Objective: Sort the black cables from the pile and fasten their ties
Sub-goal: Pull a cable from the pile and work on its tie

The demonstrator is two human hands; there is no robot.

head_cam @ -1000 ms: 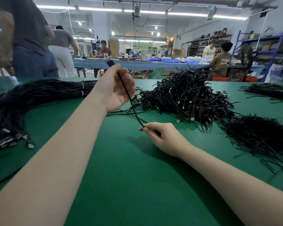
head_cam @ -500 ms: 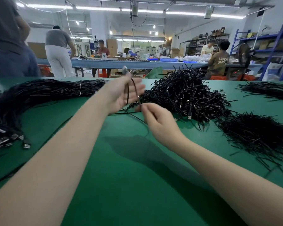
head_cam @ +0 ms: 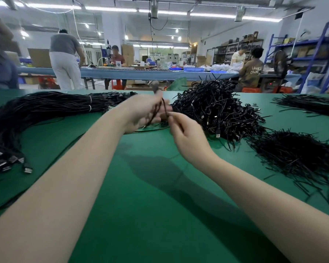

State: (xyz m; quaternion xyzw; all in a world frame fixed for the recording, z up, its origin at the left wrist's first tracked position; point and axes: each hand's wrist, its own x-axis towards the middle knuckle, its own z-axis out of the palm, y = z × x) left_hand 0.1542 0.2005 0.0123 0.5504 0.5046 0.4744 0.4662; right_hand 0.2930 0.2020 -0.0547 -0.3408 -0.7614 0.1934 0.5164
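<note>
My left hand (head_cam: pixel 141 112) holds a black cable (head_cam: pixel 156 112) folded into loops, its plug end sticking up above the fingers; the hand is blurred. My right hand (head_cam: pixel 186 137) pinches the same cable just right of the left palm. Both hands hover over the green table (head_cam: pixel 150 186), directly in front of the tangled pile of black cables (head_cam: pixel 217 111). The cable's loose tail lies on the table under my hands.
A long bundle of sorted black cables (head_cam: pixel 46 109) with white bands lies at the left, plugs toward me. A heap of black ties (head_cam: pixel 296 154) sits at the right, more cables (head_cam: pixel 308 105) at far right. People work at a bench (head_cam: pixel 141 73) behind.
My right hand has moved up from the table to the left palm, looping the cable that was stretched straight between both hands. The left hand shifted slightly right and now holds several loops.
</note>
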